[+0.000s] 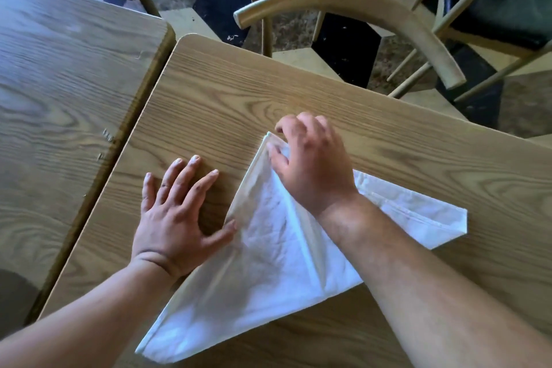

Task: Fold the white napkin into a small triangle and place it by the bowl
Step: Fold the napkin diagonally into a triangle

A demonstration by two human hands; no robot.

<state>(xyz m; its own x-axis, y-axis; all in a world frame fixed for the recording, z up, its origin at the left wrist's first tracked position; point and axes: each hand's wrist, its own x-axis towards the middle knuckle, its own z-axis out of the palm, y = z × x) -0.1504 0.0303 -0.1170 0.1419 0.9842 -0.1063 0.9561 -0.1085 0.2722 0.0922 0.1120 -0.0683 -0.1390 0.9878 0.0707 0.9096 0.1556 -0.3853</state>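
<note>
White napkin [268, 263] lies flat on table [209, 92], a big triangle, long edge running near-left to far. L hand [176, 218] flat, open, thumb touching that edge. R hand [310, 164] is nearer the far tip, fingers curled on it, prob. for next fold. No bowl in view.

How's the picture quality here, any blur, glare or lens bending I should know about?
Head view: the right hand at the napkin's top corner is motion-blurred, while the left hand flat on the table is sharper; a bluish sheen washes the neighbouring table at left; the white napkin is bright but its creases still show; the wide lens bows the table edges and the chair back.
</note>
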